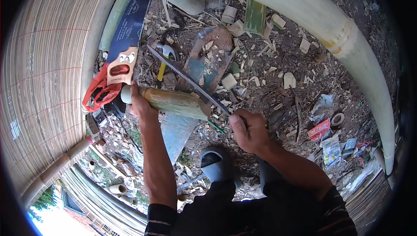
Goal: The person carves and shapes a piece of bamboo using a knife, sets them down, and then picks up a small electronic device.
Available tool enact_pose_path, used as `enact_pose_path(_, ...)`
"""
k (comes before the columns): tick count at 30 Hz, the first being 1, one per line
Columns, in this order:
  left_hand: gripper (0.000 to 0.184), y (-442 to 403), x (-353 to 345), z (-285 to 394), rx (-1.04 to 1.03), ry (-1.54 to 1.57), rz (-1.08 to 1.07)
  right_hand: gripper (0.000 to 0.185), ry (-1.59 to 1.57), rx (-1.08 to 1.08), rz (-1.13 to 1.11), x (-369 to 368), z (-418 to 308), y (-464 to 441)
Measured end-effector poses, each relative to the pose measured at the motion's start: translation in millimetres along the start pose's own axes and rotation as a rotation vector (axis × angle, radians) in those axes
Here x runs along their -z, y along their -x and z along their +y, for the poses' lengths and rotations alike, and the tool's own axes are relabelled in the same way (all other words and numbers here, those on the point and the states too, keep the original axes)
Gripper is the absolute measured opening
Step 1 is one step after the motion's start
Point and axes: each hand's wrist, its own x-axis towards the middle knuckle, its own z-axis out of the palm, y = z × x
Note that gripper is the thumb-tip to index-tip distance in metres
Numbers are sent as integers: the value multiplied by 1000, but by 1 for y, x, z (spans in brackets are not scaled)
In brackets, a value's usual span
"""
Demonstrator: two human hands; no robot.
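My left hand (143,107) is wrapped round the left part of a green bamboo piece (178,102), which lies roughly level over a worn board (179,129). In my right hand (248,131) is the near end of a long dark blade (191,79), its fingers closed. The blade slants up to the left, crossing above the bamboo's right part; whether they touch I cannot tell. A hand saw with a wooden handle (123,65) stands beyond my left hand, beside red cloth (102,89). Behind the bamboo lies a hammer (163,65) with a yellow handle.
A thick curved bamboo pole (367,68) arches across the top and right. Woven matting (47,62) rises at the left. Wood chips cover the soil around a green bamboo offcut (255,17). Wrappers (331,149) and a tape roll (337,119) lie at the right.
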Motion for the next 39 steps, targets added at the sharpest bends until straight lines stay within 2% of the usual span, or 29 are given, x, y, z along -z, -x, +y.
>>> enact_pose_path(1, 54, -4, 5, -3, -3, -15, 6, 46, -12, -12, -2, -3, 11, -1)
enact_pose_path(3, 52, -5, 12, -3, 34, 5, -4, 47, 212, -80, -161, -12, 33, -3)
enact_pose_path(5, 49, -1, 7, -3, 31, -3, 50, 47, 237, -82, -162, -9, 35, -10)
enact_pose_path(7, 46, -3, 12, -2, 116, 30, -36, 45, 239, -121, -189, -5, 25, -13)
enact_pose_path(8, 46, -7, 12, -4, 114, 23, -34, 45, 220, 6, -123, -6, 25, -10)
enact_pose_path(9, 45, -9, 13, -4, 136, 17, -36, 45, 216, -1, -132, -6, 23, -11)
enact_pose_path(11, 44, -10, 21, -2, 159, 1, -14, 44, -43, 171, 1, -8, 17, -10)
enact_pose_path(13, 40, -2, 8, 2, 57, -90, 89, 44, 77, 96, -27, -17, 38, -10)
enact_pose_path(16, 36, -1, 18, -2, 96, 11, -54, 44, 258, -1, -135, -12, 33, -21)
enact_pose_path(17, 35, -11, 21, -8, 110, 12, -143, 44, 251, -12, -116, -12, 23, -21)
enact_pose_path(18, 35, -9, 20, -7, 142, 40, -206, 45, 106, 52, -10, -13, 9, -22)
enact_pose_path(19, 35, -7, 23, -8, 145, 33, -185, 46, -39, 109, 85, -15, 3, -20)
enact_pose_path(20, 37, -6, 22, -6, 152, -15, -96, 46, -46, 91, 79, -19, 14, -16)
enact_pose_path(22, 42, -8, 19, -4, 151, -40, 18, 47, 245, -42, -129, -21, 35, -22)
enact_pose_path(23, 42, -11, 18, -6, 154, -32, 3, 47, 253, -35, -117, -18, 34, -24)
enact_pose_path(26, 51, -6, 29, -9, 186, 88, -260, 45, 227, 19, -86, -16, 22, -27)
enact_pose_path(27, 51, -7, 24, -7, 184, 85, -257, 45, 224, 18, -88, -15, 14, -30)
enact_pose_path(29, 49, -10, 29, -8, 167, 13, -74, 46, -107, 103, 49, -18, 4, -24)
enact_pose_path(30, 45, -13, 30, -9, 155, 7, -12, 44, 41, 86, -25, -18, 15, -27)
enact_pose_path(31, 45, -11, 29, -7, 154, 15, -17, 44, 45, 95, -23, -20, 23, -25)
enact_pose_path(33, 42, -8, 25, -6, 165, 42, -43, 41, 316, -1, -142, -20, 26, -32)
enact_pose_path(34, 42, -9, 26, -4, 162, 31, -43, 41, 353, -31, -172, -15, 22, -34)
enact_pose_path(35, 40, -12, 22, -5, 175, 32, -77, 41, 345, -47, -151, -14, 15, -31)
enact_pose_path(37, 37, -12, 33, -9, 194, 73, -78, 46, 58, 188, 65, -19, 6, -25)
enact_pose_path(39, 35, -15, 37, -7, 199, 21, -18, 47, 47, 206, 43, -20, 18, -27)
